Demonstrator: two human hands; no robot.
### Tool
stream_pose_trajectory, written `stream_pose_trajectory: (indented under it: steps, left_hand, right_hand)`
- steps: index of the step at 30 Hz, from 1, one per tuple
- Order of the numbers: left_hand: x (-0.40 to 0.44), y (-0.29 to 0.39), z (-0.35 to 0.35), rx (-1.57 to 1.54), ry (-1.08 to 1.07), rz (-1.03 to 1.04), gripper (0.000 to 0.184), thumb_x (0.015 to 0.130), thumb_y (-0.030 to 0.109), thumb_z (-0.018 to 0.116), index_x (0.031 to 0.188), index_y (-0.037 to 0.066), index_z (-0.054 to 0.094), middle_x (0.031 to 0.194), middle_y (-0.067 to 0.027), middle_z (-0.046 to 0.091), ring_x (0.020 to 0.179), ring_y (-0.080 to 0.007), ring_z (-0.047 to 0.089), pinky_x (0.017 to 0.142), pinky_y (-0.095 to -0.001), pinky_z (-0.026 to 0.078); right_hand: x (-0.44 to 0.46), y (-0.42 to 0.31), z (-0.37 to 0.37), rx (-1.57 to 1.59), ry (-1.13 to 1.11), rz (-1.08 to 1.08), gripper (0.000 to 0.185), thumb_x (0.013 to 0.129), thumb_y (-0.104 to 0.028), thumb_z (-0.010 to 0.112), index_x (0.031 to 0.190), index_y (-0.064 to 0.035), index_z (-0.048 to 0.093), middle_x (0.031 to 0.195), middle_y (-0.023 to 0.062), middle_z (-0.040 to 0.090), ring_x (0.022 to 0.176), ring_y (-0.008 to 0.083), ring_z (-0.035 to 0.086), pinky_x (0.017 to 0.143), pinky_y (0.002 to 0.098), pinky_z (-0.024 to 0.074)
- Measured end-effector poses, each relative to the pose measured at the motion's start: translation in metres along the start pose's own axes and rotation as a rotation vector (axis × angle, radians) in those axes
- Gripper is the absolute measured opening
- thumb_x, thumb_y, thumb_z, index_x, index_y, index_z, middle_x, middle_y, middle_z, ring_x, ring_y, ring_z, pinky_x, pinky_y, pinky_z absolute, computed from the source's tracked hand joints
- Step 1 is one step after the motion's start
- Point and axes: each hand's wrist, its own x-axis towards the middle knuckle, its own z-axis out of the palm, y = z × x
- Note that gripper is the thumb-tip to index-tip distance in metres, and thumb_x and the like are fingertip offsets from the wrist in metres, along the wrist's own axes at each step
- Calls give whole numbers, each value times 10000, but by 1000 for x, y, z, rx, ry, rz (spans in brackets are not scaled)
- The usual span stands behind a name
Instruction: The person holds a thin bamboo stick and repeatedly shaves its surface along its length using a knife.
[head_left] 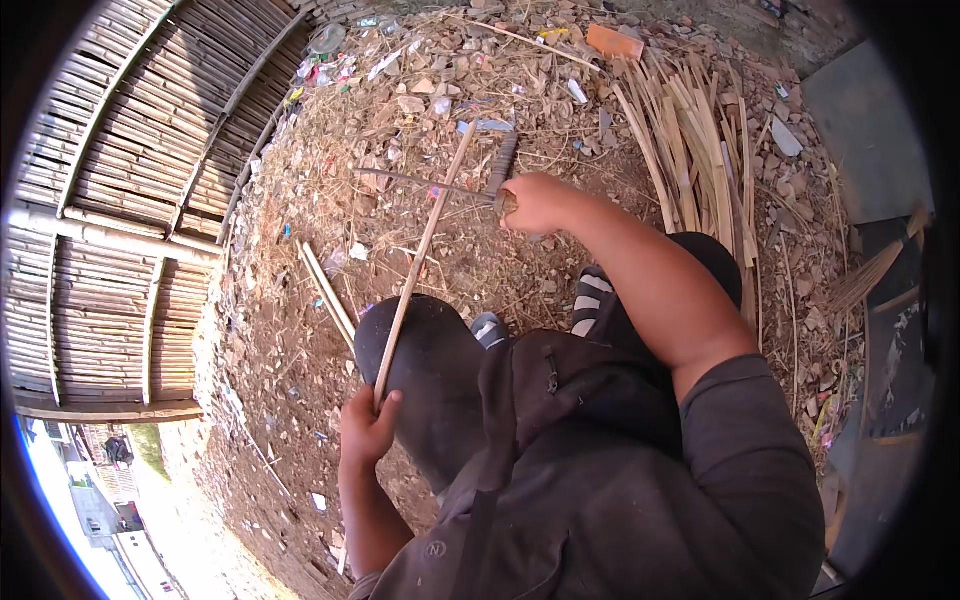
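My left hand (370, 428) is closed around the lower end of a long, pale bamboo strip (418, 262), which slants up and away past my left knee. My right hand (537, 204) grips the handle of a machete, fingers wrapped round it. Its narrow dark blade (405, 180) points left and crosses the upper part of the strip; whether edge and strip touch, I cannot tell. Just beyond my right fist is a dark ribbed bar (503, 160), partly hidden by the hand.
A pile of split bamboo strips (700, 150) lies at the right, near an orange brick (615, 43). More strips (325, 290) rest beside my left knee. Rubble and litter cover the ground. A bamboo-slat wall (130, 150) stands left, grey panels (870, 130) right.
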Motion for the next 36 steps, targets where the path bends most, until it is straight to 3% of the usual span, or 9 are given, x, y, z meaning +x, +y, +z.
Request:
stream_pose_trajectory:
  steps: [4, 8, 11, 14, 17, 23, 29, 32, 36]
  left_hand:
    - [1, -1, 3, -43, 4, 5, 437, 903, 329, 727, 712, 7, 501, 563, -62, 493, 544, -130, 449, 506, -354, 376]
    - [2, 2, 3, -79, 6, 29, 440, 902, 332, 730, 710, 12, 496, 562, -59, 489, 541, -131, 442, 505, -355, 374]
    - [1, -2, 1, 26, -6, 16, 424, 901, 325, 729, 721, 10, 509, 565, -68, 494, 542, -138, 460, 510, -360, 382]
    - [-3, 7, -1, 10, 6, -7, 429, 898, 330, 728, 721, 6, 509, 565, -85, 501, 538, -157, 478, 518, -373, 392]
    - [-2, 11, 0, 46, 11, -7, 439, 897, 337, 726, 715, 6, 502, 561, -96, 505, 533, -171, 489, 518, -386, 396]
    - [2, -3, 2, 23, 8, 47, 462, 897, 346, 722, 695, 12, 474, 563, -103, 516, 535, -184, 499, 520, -390, 400]
    - [-2, 9, -1, 72, 26, 25, 465, 898, 338, 719, 683, 20, 458, 544, -109, 503, 515, -180, 490, 505, -386, 393]
    - [0, 5, 2, 44, 21, 20, 462, 895, 338, 721, 684, 19, 463, 534, -104, 497, 506, -179, 490, 500, -380, 391]
    - [-1, 0, 2, 22, 16, 41, 459, 892, 338, 723, 687, 15, 470, 534, -104, 497, 508, -179, 495, 499, -380, 393]
  right_hand:
    - [-15, -21, -7, 4, -3, -50, 401, 808, -362, 741, 1097, -90, 684, 987, 187, 695, 973, 371, 671, 843, 461, 531]
    - [-29, -47, -10, -84, -153, -192, 357, 765, -313, 716, 1016, -63, 674, 978, 172, 704, 969, 368, 677, 862, 473, 537]
    - [-10, -25, -2, 20, -197, -138, 358, 765, -311, 716, 1010, -54, 677, 980, 173, 704, 969, 378, 675, 864, 466, 538]
    - [-2, -8, 4, 47, 8, -18, 378, 764, -308, 714, 1030, -41, 680, 997, 184, 702, 985, 376, 674, 860, 459, 541]
    - [-11, -21, -6, 33, -46, -1, 401, 765, -306, 711, 1060, -37, 677, 1016, 193, 700, 1003, 368, 674, 865, 459, 544]
    - [-23, -37, -6, -106, -106, -161, 398, 783, -325, 751, 1079, -68, 681, 927, 184, 702, 927, 370, 680, 810, 478, 535]
    - [9, -1, 20, 15, 39, -30, 406, 773, -345, 751, 1078, -84, 687, 936, 183, 704, 935, 368, 681, 805, 490, 530]
    - [-14, -31, 4, -53, -86, -126, 472, 768, -353, 755, 1150, -84, 686, 968, 193, 702, 962, 368, 677, 824, 481, 532]
    - [-19, -28, -3, -34, -104, -131, 413, 751, -300, 729, 1054, -25, 669, 1010, 207, 697, 996, 373, 674, 850, 465, 543]
